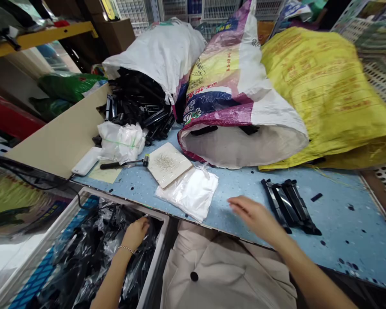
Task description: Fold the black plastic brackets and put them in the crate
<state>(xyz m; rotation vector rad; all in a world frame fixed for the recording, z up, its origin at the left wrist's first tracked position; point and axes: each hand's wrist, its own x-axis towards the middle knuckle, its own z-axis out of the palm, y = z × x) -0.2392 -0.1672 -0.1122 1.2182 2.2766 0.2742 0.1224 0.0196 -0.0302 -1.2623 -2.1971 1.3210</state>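
Note:
My left hand [136, 233] reaches down into a grey crate [152, 266] of black parts in clear plastic bags [93, 253]; its fingers curl into the bags and what they hold is hidden. My right hand [254, 216] hovers over the blue table [341, 223] with fingers stretched out and nothing in them, slightly blurred. It lies between a stack of clear bags [189, 192] on its left and a small pile of black plastic parts [289, 205] on its right.
A white sack spilling black parts [138, 105], a purple woven sack [234, 107] lying open and a yellow sack [324, 90] fill the table's back. A small hammer [124, 163], a tile with tiny metal pieces [167, 164], a white wrapped bundle [120, 141] and a white device [86, 161] lie left.

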